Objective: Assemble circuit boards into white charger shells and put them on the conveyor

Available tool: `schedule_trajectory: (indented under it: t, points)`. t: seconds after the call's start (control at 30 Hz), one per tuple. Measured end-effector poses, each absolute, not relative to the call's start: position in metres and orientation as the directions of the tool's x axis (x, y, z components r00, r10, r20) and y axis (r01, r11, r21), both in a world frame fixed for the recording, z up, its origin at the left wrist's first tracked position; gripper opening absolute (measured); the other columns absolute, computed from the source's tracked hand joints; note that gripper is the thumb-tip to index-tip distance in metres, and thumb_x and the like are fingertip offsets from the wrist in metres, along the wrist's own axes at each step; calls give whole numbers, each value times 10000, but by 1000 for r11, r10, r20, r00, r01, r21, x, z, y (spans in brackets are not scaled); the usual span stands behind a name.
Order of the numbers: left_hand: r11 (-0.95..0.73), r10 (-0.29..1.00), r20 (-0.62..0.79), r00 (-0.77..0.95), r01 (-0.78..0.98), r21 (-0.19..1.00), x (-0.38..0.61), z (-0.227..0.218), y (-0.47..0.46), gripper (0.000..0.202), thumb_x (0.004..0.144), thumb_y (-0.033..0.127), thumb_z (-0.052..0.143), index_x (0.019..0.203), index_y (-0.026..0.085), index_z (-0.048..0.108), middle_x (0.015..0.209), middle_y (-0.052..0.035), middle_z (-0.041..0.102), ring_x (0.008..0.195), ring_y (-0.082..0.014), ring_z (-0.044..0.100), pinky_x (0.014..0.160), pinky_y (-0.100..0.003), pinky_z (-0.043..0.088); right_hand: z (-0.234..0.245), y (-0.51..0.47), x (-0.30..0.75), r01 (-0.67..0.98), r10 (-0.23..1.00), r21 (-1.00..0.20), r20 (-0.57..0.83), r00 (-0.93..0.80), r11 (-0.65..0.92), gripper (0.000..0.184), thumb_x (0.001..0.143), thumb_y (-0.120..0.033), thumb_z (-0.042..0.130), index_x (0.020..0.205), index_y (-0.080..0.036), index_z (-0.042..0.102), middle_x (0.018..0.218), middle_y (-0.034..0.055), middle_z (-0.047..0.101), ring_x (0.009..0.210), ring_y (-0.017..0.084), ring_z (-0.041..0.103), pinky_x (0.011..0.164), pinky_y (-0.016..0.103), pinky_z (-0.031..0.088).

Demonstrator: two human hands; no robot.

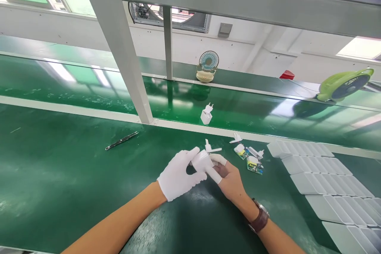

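While holding a white case [202,161] over the green bench [74,166], near the middle of the view, uses both hands on it. Wears a white glove on the left hand [181,172] and grips the case from its left side, fingers together, with a gap between them and the outstretched thumb. Cannot make out the exact contact of the thumb tip, close to the lower edge. Grips the opposite side with the right hand [230,178], bare but for white finger cots [213,174], pinching the case between thumb and finger; cannot make out the remaining fingers, curled mostly out of sight. Wears a dark-strapped watch [260,216] on the right wrist.

Has a first plug part [208,147] just beyond the case, near the right fingertips. Has a second plug part [236,138] farther right, close to two circuit boards [254,165], plus a third plug part [256,152] beside these. Has tweezers [122,141] lying aslant on the left, well apart from both hands, and slanting rows of translucent trays [327,186] on the right. Can see a charger [206,116] standing beyond the white rail [184,125], prongs upward, and farther back a small fan [208,63] and a green fan [342,85].
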State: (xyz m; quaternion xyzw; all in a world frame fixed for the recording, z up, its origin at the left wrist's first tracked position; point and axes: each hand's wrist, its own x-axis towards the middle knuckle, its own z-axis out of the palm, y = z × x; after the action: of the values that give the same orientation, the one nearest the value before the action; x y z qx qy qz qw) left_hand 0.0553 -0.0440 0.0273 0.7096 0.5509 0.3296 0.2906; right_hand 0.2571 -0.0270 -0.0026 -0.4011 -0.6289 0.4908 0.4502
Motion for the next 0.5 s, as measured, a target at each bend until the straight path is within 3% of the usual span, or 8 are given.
schedule_trajectory:
  t: [0.07, 0.13, 0.2, 0.33, 0.5]
  points:
    - [-226, 972, 122, 200, 662, 715, 55, 24, -40, 333, 823, 302, 683, 1155, 280, 657, 871, 4, 638, 870, -217, 598, 758, -339, 478, -3, -25, 261, 224, 881, -871, 363, -304, 436, 299, 931, -285, 658, 1228, -247, 661, 1189, 92, 686, 969, 222, 685, 849, 387, 609]
    - [-201, 977, 81, 198, 723, 661, 56, 22, -36, 139, 805, 320, 690, 918, 243, 666, 761, 19, 590, 785, -198, 561, 688, -305, 428, -3, -25, 263, 329, 799, -741, 458, -390, 586, 340, 957, -227, 599, 1295, -255, 622, 1267, 103, 649, 1073, 230, 665, 925, 404, 595]
    - [-131, 990, 42, 136, 756, 642, 56, 21, -34, 196, 758, 364, 731, 771, 217, 602, 733, 27, 560, 712, -169, 524, 628, -279, 378, -3, -26, 264, 413, 771, -657, 471, -428, 631, 421, 975, -214, 562, 1394, -248, 542, 1292, 122, 632, 1112, 241, 655, 949, 424, 594]
    - [-36, 999, 15, 36, 723, 689, 51, 22, -27, 196, 761, 387, 723, 822, 223, 635, 766, 35, 601, 705, -148, 542, 630, -258, 379, -8, -30, 263, 551, 778, -549, 460, -429, 629, 552, 1001, -236, 524, 1529, -203, 370, 1275, 163, 625, 1082, 270, 666, 927, 469, 606]
    - [100, 977, 39, -209, 615, 782, 31, 33, 6, 350, 803, 536, 716, 987, 239, 707, 848, 29, 711, 762, -167, 621, 711, -270, 453, -17, -31, 263, 548, 640, -359, 581, -502, 756, 562, 1000, -202, 532, 1531, -140, 357, 1325, 188, 617, 1245, 312, 596, 1038, 504, 545]
